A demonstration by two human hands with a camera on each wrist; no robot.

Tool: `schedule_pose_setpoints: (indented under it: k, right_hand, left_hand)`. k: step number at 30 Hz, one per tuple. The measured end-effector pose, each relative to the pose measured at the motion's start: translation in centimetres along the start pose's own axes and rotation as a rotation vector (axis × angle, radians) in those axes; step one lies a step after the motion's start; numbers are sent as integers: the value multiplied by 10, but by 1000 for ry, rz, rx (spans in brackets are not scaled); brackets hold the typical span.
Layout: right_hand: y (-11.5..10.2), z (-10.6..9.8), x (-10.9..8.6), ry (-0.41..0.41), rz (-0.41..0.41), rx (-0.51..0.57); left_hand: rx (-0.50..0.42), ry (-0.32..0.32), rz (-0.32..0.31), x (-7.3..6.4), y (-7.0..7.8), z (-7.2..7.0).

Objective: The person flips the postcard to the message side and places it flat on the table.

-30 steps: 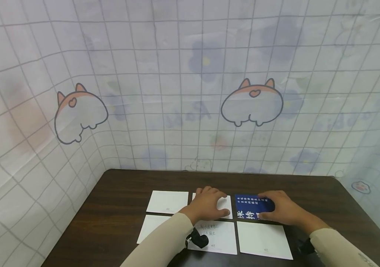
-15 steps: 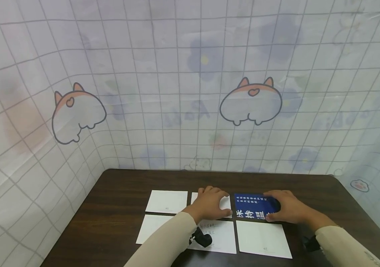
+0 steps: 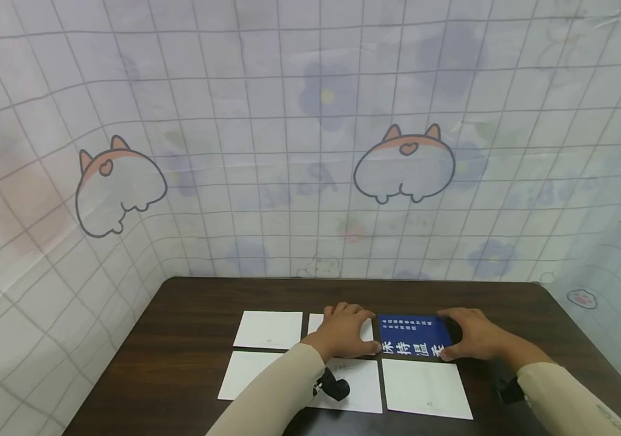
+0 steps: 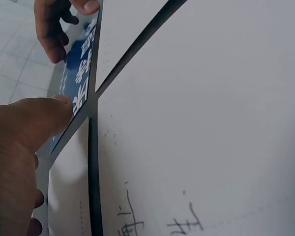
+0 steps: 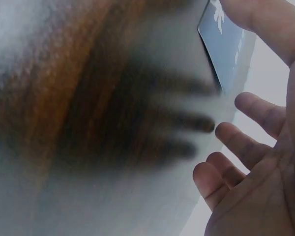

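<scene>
A blue card [image 3: 414,332] with white Chinese characters lies flat at the back right of two rows of cards. My left hand [image 3: 345,332] hovers over a white card [image 3: 315,321] in the back middle, thumb and index fingertips at the blue card's left edge. In the left wrist view its thumb reaches the blue card's corner. At the blue card's right side, my right hand [image 3: 476,336] has thumb and index finger spread around its near and far corners. The right wrist view shows this hand's fingers [image 5: 241,142] loosely bent, apart from the tabletop. Neither hand grips the card.
White cards lie around: one back left [image 3: 268,330], one front left [image 3: 245,369], a handwritten one front middle [image 3: 361,387] and one front right [image 3: 425,387]. The dark wooden table [image 3: 141,375] stands against a grid-patterned curtain [image 3: 266,91].
My right hand has slid right across the blue card to its right edge, uncovering more characters. My left hand has shifted slightly right to the card's left edge. The head view has turned slightly.
</scene>
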State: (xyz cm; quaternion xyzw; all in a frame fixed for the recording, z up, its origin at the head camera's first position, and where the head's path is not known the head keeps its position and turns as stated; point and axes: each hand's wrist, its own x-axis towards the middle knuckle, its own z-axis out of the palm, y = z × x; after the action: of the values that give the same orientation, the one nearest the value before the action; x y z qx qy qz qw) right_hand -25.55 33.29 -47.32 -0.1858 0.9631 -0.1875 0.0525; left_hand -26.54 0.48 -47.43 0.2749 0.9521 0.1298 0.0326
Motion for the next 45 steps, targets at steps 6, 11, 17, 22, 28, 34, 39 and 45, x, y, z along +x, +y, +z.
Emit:
schedule_pose_setpoints:
  k: [6,11,17,22,28,34,39,45]
  right_hand:
    - [0,-2,1,-25,13,0]
    - [0,-2,3,-31,16,-13]
    - [-2,-4,6,-41,18,-28]
    - [-3,-4,8,-53,32,-25]
    - [-3,-5,9,-56,45,-28]
    - [-3,-6,11,-58,54,-32]
    - [-1,-5,10,-57,61,-29]
    - [2,-4,8,-47,62,-12]
  left_hand:
    - [12,-22,-13,5,-1,1]
    - [-5,-40,-34,8,1,2]
    - [-19,-48,-55,11,4,0]
    - [-28,-47,-84,13,7,0]
    - [-22,-46,-113,16,8,1]
    - [-27,-54,-131,17,10,1]
    - [-20,-66,-126,19,12,2]
    - [-26,-76,-131,19,12,3]
